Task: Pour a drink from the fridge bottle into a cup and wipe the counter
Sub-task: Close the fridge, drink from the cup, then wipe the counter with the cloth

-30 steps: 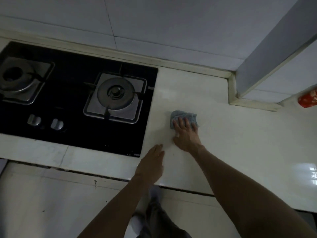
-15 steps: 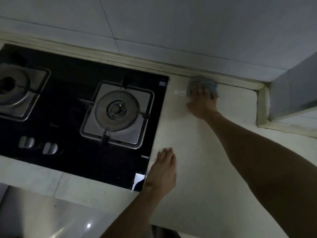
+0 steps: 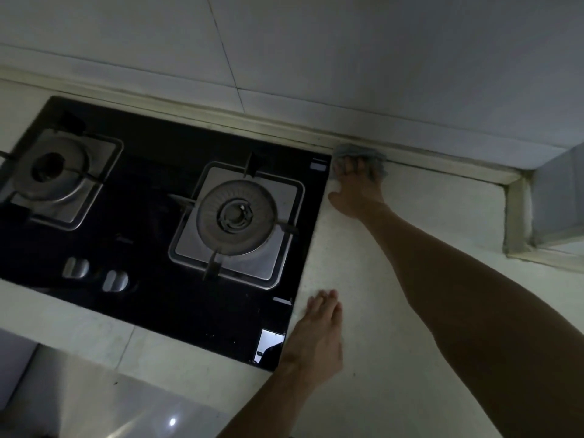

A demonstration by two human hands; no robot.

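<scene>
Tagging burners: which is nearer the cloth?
The right burner, by the right edge of the hob; the right hand presses the cloth just beyond. The left burner sits far across.

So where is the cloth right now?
Head view: the blue cloth lies at the back edge of the counter, beside the far right corner of the hob, under the right hand.

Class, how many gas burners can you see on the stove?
2. One burner is on the right half of the stove; the other burner is on its left half, near the picture's edge.
</scene>
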